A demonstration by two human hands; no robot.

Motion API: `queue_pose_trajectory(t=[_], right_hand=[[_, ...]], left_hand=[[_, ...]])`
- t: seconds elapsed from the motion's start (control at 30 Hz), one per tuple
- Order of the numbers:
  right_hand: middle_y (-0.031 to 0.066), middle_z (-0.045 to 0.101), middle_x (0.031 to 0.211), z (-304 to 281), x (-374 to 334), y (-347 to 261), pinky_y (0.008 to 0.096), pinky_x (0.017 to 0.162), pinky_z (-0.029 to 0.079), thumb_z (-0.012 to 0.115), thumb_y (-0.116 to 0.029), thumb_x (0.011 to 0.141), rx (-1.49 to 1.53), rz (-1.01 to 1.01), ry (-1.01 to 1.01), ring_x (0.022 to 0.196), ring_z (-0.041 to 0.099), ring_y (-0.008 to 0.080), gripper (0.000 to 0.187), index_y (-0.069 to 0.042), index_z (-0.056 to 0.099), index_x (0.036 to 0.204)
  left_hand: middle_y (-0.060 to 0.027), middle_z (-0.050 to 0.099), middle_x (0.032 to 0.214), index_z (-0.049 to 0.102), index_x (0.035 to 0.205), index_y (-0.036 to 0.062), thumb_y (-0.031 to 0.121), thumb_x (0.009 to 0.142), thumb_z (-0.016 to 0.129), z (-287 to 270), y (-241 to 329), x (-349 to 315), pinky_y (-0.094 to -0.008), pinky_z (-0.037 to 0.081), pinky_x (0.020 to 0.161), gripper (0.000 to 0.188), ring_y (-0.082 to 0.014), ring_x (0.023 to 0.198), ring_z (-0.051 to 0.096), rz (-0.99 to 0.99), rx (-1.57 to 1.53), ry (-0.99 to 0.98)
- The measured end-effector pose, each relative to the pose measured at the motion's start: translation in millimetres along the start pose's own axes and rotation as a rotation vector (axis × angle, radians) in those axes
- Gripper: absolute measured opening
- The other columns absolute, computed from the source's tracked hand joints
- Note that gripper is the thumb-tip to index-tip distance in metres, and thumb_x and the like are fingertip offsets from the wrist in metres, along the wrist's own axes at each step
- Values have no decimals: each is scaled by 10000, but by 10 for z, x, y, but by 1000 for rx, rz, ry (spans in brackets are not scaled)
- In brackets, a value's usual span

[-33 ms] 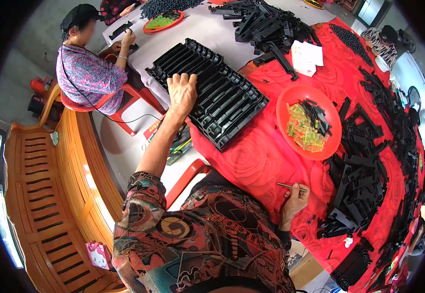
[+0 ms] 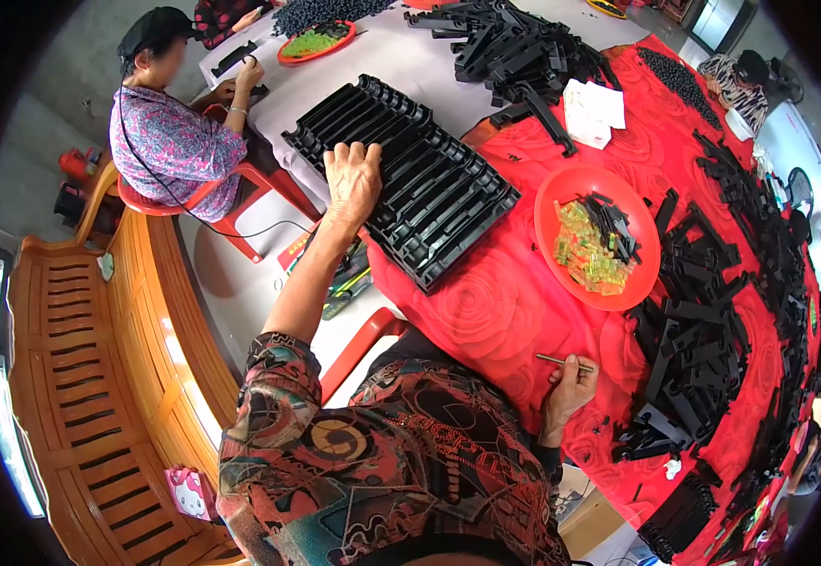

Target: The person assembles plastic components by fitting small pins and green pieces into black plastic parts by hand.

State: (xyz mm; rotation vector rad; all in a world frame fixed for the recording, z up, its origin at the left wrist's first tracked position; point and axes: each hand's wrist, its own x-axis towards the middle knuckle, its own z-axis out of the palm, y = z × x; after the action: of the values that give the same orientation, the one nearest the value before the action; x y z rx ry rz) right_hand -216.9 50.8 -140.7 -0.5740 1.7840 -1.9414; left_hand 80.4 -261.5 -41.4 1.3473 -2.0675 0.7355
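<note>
A black slotted plastic tray (image 2: 439,203) lies slantwise across the edge of the red cloth, with long black strips in its rows. My left hand (image 2: 352,179) reaches onto its left half with the fingers bent down between the rows; whatever they grip is hidden. Low on the red cloth, my right hand (image 2: 573,382) pinches a thin metal rod (image 2: 550,358) that points left. Beyond that hand sits a round red plate (image 2: 642,283) of small yellow-green clear pieces (image 2: 585,255) and short black pieces (image 2: 618,226).
Loose black plastic parts (image 2: 689,358) are heaped to the right, and another black pile (image 2: 524,47) lies at the back. A white tissue box (image 2: 592,113) stands between. At far left a co-worker (image 2: 175,141) sits on a red chair (image 2: 241,226), near a wooden bench (image 2: 80,377).
</note>
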Motion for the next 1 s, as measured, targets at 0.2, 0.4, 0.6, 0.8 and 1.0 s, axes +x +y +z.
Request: queue_pose_trajectory(t=[0.2,0.4,0.6,0.8,1.0], right_hand=[[18,516,672,-8,-4,-6,205,447,418,593,-86,852,26,-14,-8,508,478,71,104,-23,511,858],[17,514,670,-17,11,32,204,447,415,589,-83,853,17,-5,-14,508,476,72,105,-21,505,859],[18,516,668,-20,7,20,205,441,416,592,-90,854,30,-11,-17,499,479,75,113,-23,500,860],[19,516,666,-16,3,14,205,440,419,599,-104,855,-19,6,2,495,479,76,123,-24,506,863],[16,515,665,-20,11,28,205,441,422,597,-106,858,-9,-15,-9,497,481,73,121,-23,509,864]], left_hand=[[-54,512,757,599,893,134,170,734,648,13,1,6,-386,367,661,170,-247,754,487,-1,12,-14],[-56,513,764,590,882,129,167,729,657,-5,-27,2,-388,365,651,171,-248,754,485,-22,0,9],[-57,509,763,587,880,132,153,726,658,6,-29,4,-382,368,645,170,-251,756,482,-30,-20,9],[-62,510,759,587,868,125,145,724,659,-14,-24,-5,-381,394,645,161,-255,750,485,-51,-40,6],[-73,522,756,591,851,111,130,729,653,-12,-11,33,-398,424,646,138,-272,749,500,-112,-86,-14]])
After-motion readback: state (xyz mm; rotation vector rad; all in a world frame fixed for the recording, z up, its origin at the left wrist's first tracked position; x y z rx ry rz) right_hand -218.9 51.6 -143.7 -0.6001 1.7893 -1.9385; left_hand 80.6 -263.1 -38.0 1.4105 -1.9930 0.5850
